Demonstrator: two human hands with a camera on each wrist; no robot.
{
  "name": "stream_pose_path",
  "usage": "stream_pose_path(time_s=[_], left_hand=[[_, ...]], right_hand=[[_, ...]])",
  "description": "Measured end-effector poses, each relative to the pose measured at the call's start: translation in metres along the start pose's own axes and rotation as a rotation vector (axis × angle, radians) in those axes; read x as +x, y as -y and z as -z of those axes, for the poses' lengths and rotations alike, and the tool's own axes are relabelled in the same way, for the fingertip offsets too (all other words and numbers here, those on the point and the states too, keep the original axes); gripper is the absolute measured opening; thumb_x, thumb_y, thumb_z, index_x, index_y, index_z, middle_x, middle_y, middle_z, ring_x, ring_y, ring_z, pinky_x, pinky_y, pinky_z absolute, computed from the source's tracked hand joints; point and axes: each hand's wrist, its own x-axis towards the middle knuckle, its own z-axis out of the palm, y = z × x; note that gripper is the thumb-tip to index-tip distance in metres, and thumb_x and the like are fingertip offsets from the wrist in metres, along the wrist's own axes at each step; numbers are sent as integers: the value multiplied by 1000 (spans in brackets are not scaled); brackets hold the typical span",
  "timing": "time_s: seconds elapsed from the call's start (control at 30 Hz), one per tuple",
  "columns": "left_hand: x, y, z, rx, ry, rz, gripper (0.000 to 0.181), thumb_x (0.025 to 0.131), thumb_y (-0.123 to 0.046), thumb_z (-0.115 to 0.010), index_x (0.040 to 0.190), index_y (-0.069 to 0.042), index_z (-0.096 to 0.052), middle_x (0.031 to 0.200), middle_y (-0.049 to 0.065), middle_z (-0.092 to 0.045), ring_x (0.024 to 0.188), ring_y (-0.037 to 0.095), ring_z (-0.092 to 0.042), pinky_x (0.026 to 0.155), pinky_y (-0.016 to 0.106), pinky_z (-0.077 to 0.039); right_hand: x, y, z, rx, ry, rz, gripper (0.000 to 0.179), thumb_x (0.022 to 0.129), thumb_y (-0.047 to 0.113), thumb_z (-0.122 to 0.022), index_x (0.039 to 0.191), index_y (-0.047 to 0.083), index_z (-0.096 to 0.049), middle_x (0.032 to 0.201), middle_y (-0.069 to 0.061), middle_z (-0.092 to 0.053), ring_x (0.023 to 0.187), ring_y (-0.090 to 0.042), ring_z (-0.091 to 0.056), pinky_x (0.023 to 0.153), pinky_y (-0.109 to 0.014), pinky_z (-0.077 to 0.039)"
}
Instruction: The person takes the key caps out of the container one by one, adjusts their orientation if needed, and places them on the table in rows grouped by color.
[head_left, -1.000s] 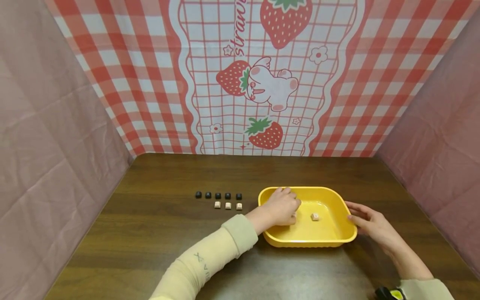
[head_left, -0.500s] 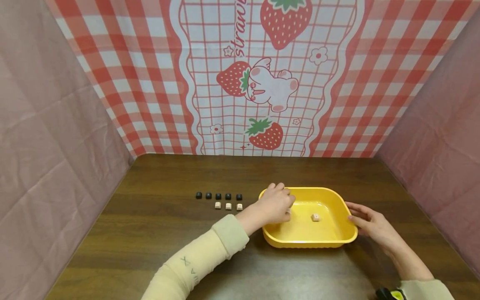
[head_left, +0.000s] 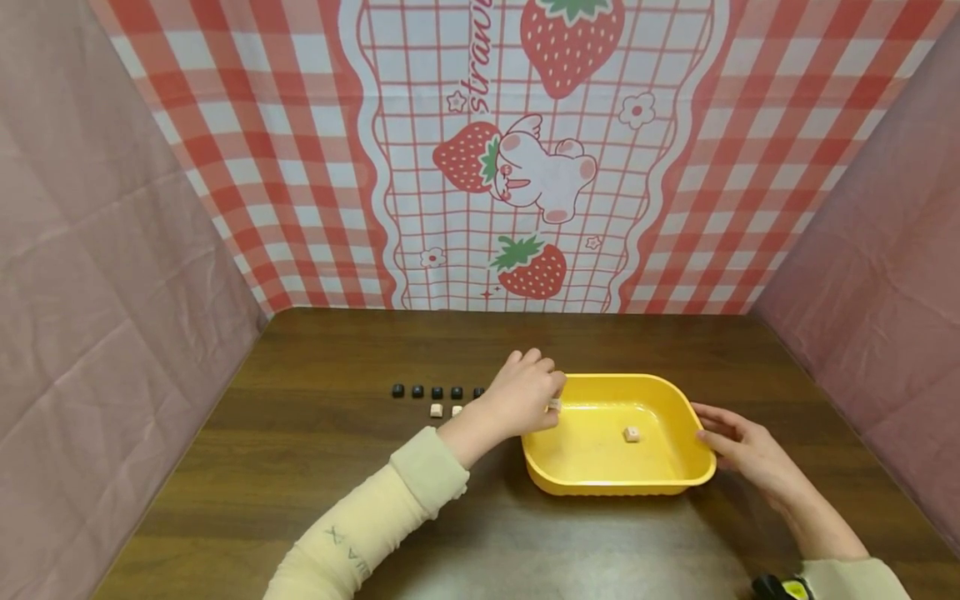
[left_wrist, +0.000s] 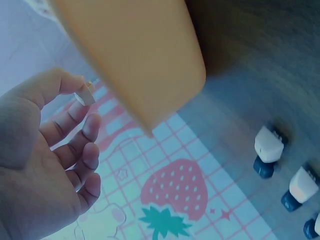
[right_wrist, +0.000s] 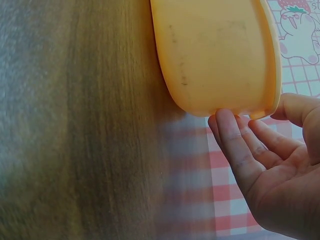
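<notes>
My left hand (head_left: 517,396) is over the left rim of the yellow tray (head_left: 615,485). Between thumb and index finger it pinches a cream keycap (left_wrist: 85,94), with the other fingers loosely curled. At the tray's right end, my right hand (head_left: 757,458) grips the wall, its thumb at the rim and its fingers against the outside. One cream keycap (head_left: 632,434) lies inside the tray. Left of the tray, a row of black keycaps (head_left: 437,392) runs behind cream keycaps (head_left: 437,411); my left hand and wrist hide part of both rows in the head view.
A brown wooden table (head_left: 300,467) carries everything. Behind it hangs a red-and-white checked cloth (head_left: 300,167) with strawberries, and pink cloth (head_left: 112,292) hangs at both sides. A black and yellow-green object (head_left: 780,587) shows by the right sleeve.
My left hand has risen from inside the tray and moved left to its left rim, carrying the cream keycap. The right hand and the tray have stayed practically still.
</notes>
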Motion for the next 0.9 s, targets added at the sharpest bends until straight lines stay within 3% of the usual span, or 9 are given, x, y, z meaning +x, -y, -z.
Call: stream_pose_path(time_s=[0.67, 0.9], left_hand=[[-40, 39, 15, -56, -101, 116, 13, 77, -29, -69, 83, -21, -60, 80, -7, -49, 80, 15, -39, 73, 30, -30], [-55, 54, 18, -81, -97, 146, 14, 78, -29, -70, 83, -21, -59, 81, -7, -50, 80, 15, -39, 73, 32, -29]], right_hand=[[0, 0, 0, -9, -9, 1, 62, 96, 27, -53, 143, -6, -29, 135, -35, -40, 90, -2, -62, 74, -32, -55], [0, 0, -1, 0, -6, 2, 62, 96, 26, -53, 143, -7, -28, 136, -36, -40, 91, -4, -63, 74, -33, -55]])
